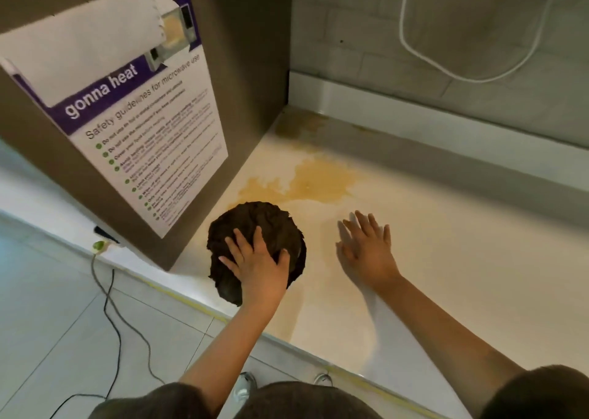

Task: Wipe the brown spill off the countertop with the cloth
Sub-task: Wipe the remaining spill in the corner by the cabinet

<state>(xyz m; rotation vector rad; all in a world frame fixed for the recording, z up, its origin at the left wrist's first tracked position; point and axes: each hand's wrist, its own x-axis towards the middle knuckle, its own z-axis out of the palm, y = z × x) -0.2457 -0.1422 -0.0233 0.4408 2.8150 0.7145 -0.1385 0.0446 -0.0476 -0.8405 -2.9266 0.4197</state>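
A dark brown cloth [255, 227] lies bunched on the pale countertop [446, 275], close to its front edge. My left hand [258, 265] presses down on the cloth's near part with fingers spread. Just beyond the cloth spreads a yellowish-brown spill [318, 181], with a thinner streak reaching to the cloth's far edge. More brown staining [296, 125] sits in the back corner by the wall. My right hand [366, 250] rests flat on the bare counter to the right of the cloth, fingers straight, holding nothing.
A tall brown cabinet side [242, 68] with a microwave safety poster [134, 125] stands directly left of the cloth. A white cable [414, 46] hangs on the tiled back wall. Black cords [108, 291] trail over the floor tiles at the left.
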